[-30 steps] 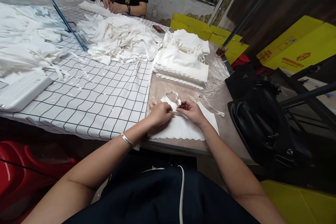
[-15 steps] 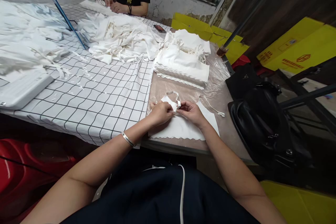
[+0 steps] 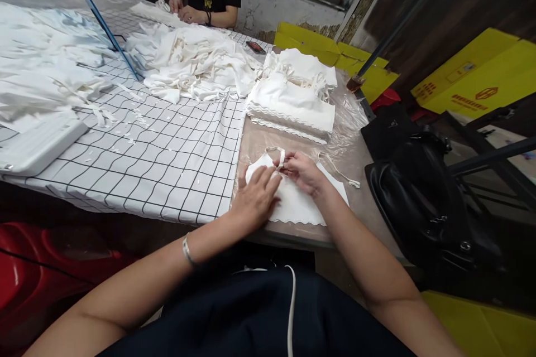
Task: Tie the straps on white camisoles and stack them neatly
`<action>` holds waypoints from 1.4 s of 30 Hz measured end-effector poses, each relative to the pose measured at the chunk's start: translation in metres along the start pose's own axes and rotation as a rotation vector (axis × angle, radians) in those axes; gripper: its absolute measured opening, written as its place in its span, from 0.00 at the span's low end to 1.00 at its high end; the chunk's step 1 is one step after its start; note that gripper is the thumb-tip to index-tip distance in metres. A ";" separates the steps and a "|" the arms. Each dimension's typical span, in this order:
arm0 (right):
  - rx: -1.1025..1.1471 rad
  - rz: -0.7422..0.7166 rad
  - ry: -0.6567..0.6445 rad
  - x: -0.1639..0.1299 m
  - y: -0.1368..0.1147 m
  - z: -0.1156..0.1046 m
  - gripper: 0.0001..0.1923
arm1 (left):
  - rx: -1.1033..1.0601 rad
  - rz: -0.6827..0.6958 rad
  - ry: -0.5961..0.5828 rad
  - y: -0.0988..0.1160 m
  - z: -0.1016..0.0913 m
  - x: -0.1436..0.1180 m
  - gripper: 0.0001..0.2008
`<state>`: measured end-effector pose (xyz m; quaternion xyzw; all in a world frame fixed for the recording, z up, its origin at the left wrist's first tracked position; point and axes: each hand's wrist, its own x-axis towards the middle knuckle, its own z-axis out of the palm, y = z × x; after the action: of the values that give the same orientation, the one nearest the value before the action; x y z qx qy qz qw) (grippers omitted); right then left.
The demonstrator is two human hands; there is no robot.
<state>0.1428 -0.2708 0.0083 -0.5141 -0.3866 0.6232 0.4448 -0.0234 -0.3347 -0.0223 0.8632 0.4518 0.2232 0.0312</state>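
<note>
Head view. A flat white fabric piece (image 3: 299,206) with a scalloped lower edge is laid on the bare brown tabletop (image 3: 364,217), close to the near edge and just right of the black-gridded white tablecloth (image 3: 167,162). The left hand (image 3: 255,198) is spread open, palm down, and pressed on the left part of the piece, nothing being grasped. The right hand (image 3: 302,171) is closed in a pinch on a looped white strap (image 3: 280,155) at the upper edge of the piece. A second strap (image 3: 340,170) is seen trailing from the right side onto the tabletop. A silver bangle (image 3: 187,251) is worn on the left wrist.

Just beyond the piece, a neat stack of folded white pieces (image 3: 293,101) is set on clear plastic sheeting (image 3: 349,117). A loose heap of white fabric (image 3: 196,64) is spread over the tablecloth farther back. At the far end, another person's hands (image 3: 184,10) are rested on white cloth. A black bag (image 3: 422,189) is placed to the right of the table, with yellow cartons (image 3: 473,78) behind it.
</note>
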 end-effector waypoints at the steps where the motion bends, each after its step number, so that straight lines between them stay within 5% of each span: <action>1: 0.065 0.058 -0.007 0.006 -0.010 0.003 0.13 | 0.008 0.086 -0.020 0.001 0.002 -0.011 0.24; 5: 0.133 0.135 0.013 0.044 -0.045 0.016 0.12 | 0.012 0.272 -0.163 -0.002 0.010 -0.041 0.28; 11: -0.212 0.224 0.002 0.094 -0.060 0.029 0.14 | 0.039 0.283 -0.234 -0.005 0.010 -0.043 0.34; 17: -0.242 0.179 -0.082 0.107 -0.057 0.033 0.14 | 0.063 0.284 -0.234 -0.003 0.011 -0.045 0.35; 23: -0.781 0.152 -0.040 0.108 -0.062 0.036 0.06 | 0.086 0.280 -0.234 -0.004 0.013 -0.046 0.35; 27: -1.114 -0.194 0.159 0.070 -0.075 0.009 0.09 | 0.104 0.277 -0.238 -0.006 0.013 -0.048 0.35; 30: -1.104 -0.454 0.299 0.011 -0.059 -0.035 0.09 | 0.112 0.309 -0.226 -0.013 0.011 -0.051 0.35; 36: -1.155 -0.421 0.530 -0.115 0.044 -0.112 0.11 | 0.065 0.404 -0.178 -0.028 0.001 -0.056 0.35; 39: -1.079 -0.460 0.631 -0.140 0.070 -0.116 0.10 | 0.013 0.379 -0.168 -0.017 -0.013 -0.037 0.29; 42: -1.000 -0.529 0.727 -0.140 0.065 -0.108 0.10 | -0.107 0.305 -0.161 0.010 -0.022 0.010 0.21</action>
<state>0.2499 -0.4210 -0.0305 -0.7232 -0.5675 0.0264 0.3927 -0.0200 -0.3359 0.0036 0.9339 0.2992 0.1791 0.0787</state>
